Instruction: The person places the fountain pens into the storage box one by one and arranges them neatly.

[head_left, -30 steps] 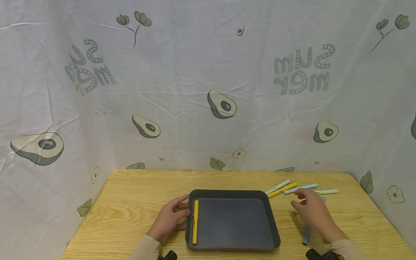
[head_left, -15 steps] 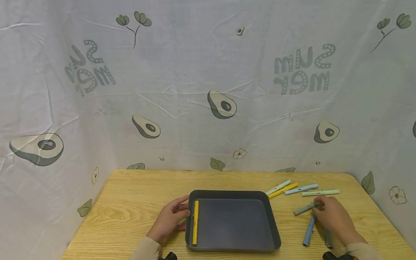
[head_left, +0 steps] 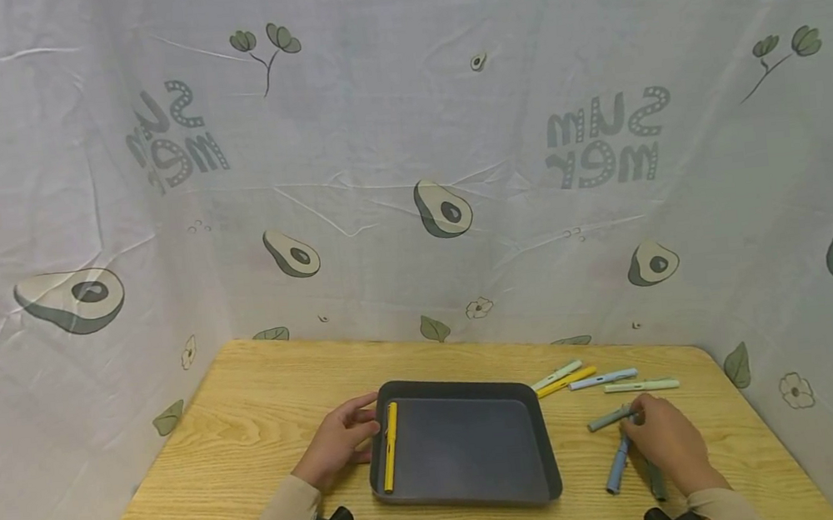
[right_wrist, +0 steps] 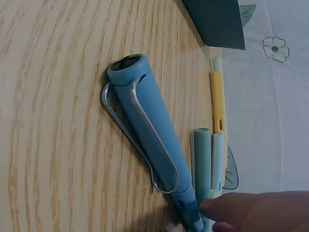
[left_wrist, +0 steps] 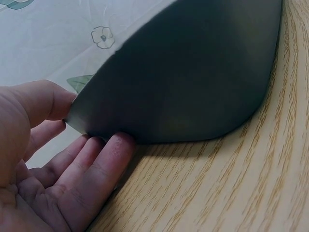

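A dark grey tray (head_left: 477, 501) lies on the wooden table, with one yellow pen (head_left: 391, 447) lengthwise along its left side. My left hand (head_left: 338, 442) grips the tray's left edge; in the left wrist view the thumb is at the rim and the fingers lie against the outer wall. To the right of the tray, my right hand (head_left: 667, 441) pinches the far end of a blue pen (right_wrist: 149, 121), whose clip end points towards me. A grey-green pen (head_left: 608, 419) lies right at the fingertips. Under the hand, a dark green pen (head_left: 657, 481) is partly hidden.
Behind the right hand lie a pale green pen (head_left: 641, 386), a light blue pen (head_left: 603, 378), a second yellow pen (head_left: 567, 381) and another pale green pen (head_left: 557, 374) close to the tray's far right corner. A printed curtain (head_left: 374, 130) hangs beyond the table's far edge.
My right hand has moved right and towards me from above the pens, uncovering the grey-green pen, then shifted slightly left to the blue pen's end. The left hand stays on the tray.
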{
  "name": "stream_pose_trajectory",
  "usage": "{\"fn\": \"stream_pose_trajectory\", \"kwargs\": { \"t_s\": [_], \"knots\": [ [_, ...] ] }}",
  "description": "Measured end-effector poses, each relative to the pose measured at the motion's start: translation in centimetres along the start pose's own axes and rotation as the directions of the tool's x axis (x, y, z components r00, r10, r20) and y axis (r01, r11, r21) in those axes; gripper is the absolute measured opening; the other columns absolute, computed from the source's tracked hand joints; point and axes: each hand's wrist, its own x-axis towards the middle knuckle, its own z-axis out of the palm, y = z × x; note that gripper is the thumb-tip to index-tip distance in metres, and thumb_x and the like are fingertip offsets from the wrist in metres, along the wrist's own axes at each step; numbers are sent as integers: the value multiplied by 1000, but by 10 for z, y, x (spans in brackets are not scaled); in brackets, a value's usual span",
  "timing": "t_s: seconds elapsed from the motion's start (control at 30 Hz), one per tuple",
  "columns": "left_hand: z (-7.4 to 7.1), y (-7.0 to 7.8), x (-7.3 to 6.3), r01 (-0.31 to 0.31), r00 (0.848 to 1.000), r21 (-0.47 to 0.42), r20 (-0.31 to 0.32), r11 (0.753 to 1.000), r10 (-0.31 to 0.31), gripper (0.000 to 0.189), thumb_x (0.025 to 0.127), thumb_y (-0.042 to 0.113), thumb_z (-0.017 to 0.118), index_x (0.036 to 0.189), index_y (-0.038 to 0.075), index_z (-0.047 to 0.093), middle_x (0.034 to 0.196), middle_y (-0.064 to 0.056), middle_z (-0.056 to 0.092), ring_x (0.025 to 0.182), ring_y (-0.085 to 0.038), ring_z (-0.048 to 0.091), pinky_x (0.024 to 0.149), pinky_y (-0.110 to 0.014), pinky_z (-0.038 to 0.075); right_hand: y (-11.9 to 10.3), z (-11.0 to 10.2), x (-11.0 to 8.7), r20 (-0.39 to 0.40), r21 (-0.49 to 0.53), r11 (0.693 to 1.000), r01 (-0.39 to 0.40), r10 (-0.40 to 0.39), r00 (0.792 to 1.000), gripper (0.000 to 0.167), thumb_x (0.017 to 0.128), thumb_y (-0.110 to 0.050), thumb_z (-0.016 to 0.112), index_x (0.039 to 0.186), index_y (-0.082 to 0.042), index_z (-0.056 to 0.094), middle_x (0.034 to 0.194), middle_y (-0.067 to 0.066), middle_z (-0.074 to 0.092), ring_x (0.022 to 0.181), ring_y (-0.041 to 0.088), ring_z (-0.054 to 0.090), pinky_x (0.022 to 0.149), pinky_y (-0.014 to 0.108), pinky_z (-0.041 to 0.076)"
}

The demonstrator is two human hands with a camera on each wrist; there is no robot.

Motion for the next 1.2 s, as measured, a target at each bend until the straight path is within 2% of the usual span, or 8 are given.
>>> {"fn": "stream_pose_trajectory", "kwargs": {
  "t_s": [0.13,0.23,0.47,0.57,0.67,0.83,0.93,1.2],
  "knots": [
    [0,1,-1,-1,1000,0,1,1000,1,57,101,12,66,154,7,47,135,-24,58,109,-26,67,74,-42,63,-1,0,-3,40,7,998,-58,57,998,37,97,-28,65,113,6,61,83,8,66,67,22,54,55,36,43],
    [1,2,-2,6,1000,-10,-4,1000,-6,57,101,11,66,154,7,47,135,-24,58,109,-26,67,74,-42,63,-4,0,-4,60,27,996,-86,84,995,42,96,-30,64,115,7,61,84,8,66,68,22,54,56,35,42],
    [2,5,-4,8,1000,-10,-16,1000,-8,56,101,12,66,154,4,46,137,-24,58,111,-28,66,74,-43,63,-13,0,-8,100,77,995,-62,55,994,51,92,-27,69,121,13,56,109,32,67,84,31,64,69,46,53],
    [2,6,-4,9,1000,-6,-16,1000,-10,56,101,12,66,153,5,47,137,-24,59,111,-27,66,74,-42,63,-16,1,-9,119,99,994,-48,37,992,51,93,-25,70,121,16,57,112,35,66,92,39,68,75,52,56],
    [1,4,-4,2,1000,3,-11,1000,-2,55,101,12,66,153,4,47,136,-24,59,111,-27,67,73,-42,63,-18,3,-8,128,127,990,-57,41,991,49,94,-21,70,121,18,59,109,31,69,92,39,68,76,50,57],
    [1,2,-2,3,1000,7,-6,1000,-3,54,101,12,66,152,4,48,135,-23,60,109,-26,67,74,-42,63,-21,6,-9,120,190,979,-72,50,992,35,94,-15,67,115,14,65,93,13,71,74,21,63,62,38,54],
    [1,2,-1,7,1000,1,-4,1000,-7,54,101,12,66,152,5,49,136,-21,60,109,-25,67,74,-42,62,-21,7,-11,124,221,972,-77,51,991,31,96,-16,67,111,10,67,87,7,68,69,19,59,58,35,52],
    [1,2,-1,1,1000,-10,-2,1000,-1,53,101,13,66,151,5,49,134,-21,61,110,-26,67,75,-43,63,-25,6,-12,145,203,976,-84,55,988,35,97,-28,70,107,6,67,89,5,68,71,18,61,59,36,53]
  ]
}}
